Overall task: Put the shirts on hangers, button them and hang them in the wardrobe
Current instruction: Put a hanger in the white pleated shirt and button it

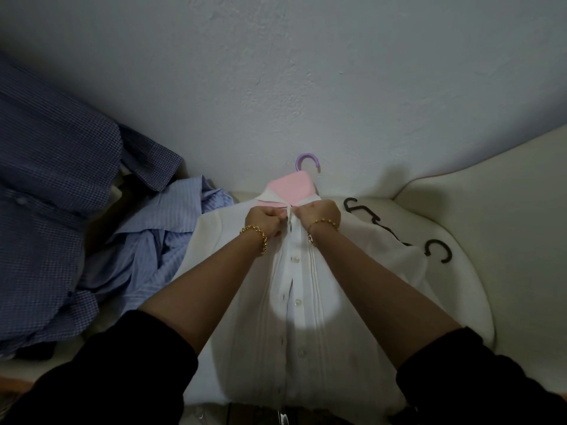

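A white shirt [310, 332] with a pink collar lies face up on a cream sofa, on a hanger whose purple hook [307, 161] sticks out above the collar. My left hand [266, 220] and my right hand [317, 213] are side by side at the top of the placket, just below the collar. Each pinches one edge of the shirt front there. Several white buttons run down the front below my hands, and the placket gapes slightly near the middle.
A light blue striped shirt [159, 240] lies crumpled to the left. A dark blue checked shirt [52, 194] is piled further left. Black hangers [435, 250] rest on the cream sofa [491, 225] to the right. A pale wall stands behind.
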